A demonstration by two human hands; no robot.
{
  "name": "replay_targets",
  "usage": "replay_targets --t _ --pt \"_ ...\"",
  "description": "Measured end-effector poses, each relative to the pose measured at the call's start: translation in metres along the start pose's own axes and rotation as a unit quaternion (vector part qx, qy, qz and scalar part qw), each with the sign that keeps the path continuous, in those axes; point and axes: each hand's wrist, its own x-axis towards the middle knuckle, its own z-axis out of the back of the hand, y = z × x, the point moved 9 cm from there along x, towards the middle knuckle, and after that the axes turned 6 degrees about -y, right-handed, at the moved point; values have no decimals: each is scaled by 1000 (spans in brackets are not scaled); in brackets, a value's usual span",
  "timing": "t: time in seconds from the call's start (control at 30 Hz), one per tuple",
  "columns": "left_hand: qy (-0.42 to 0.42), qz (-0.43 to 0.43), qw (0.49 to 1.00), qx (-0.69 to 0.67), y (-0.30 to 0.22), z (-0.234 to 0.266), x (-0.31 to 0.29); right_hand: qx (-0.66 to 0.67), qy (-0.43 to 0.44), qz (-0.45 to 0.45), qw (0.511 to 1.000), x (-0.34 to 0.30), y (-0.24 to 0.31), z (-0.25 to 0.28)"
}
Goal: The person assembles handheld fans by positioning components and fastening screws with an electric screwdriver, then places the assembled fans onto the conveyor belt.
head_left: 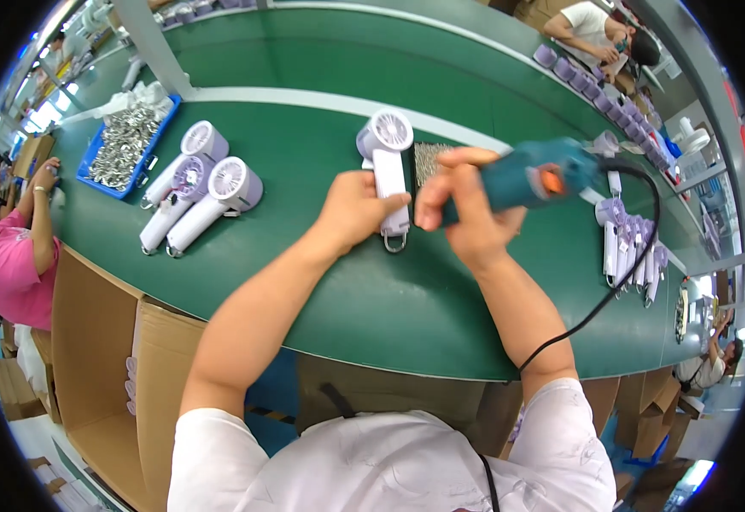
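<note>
A white and lilac handheld fan (389, 171) lies on the green table in front of me, its round head away from me and a metal loop at its near end. My left hand (357, 207) grips the fan's handle, thumb across it. Just right of it, my right hand (475, 205) is wrapped round a teal electric screwdriver (530, 177), held sideways above the table and slightly blurred. A black cord runs from the tool down past my right forearm. Beside the fan lies a dark tray of small screws (430, 162), partly hidden by my right hand.
Several similar fans (191, 188) lie to the left, near a blue bin (155, 147) of shiny metal parts. More fans (628, 243) lie in a row at the right. An open cardboard box (103, 375) stands below the table's left edge. Co-workers sit around the line.
</note>
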Motion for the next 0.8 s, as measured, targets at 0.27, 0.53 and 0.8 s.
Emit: replay_targets --t 0.27,0.53,0.8 --pt "-196 -273 818 467 -90 -5 -104 13 -136 -115 984 4 52 60" --pt "-165 -239 748 596 -36 -41 -170 -161 -54 -389 906 -60 -14 81" --pt "-102 -223 786 567 -26 -83 -171 -207 -34 -409 888 -74 -25 98"
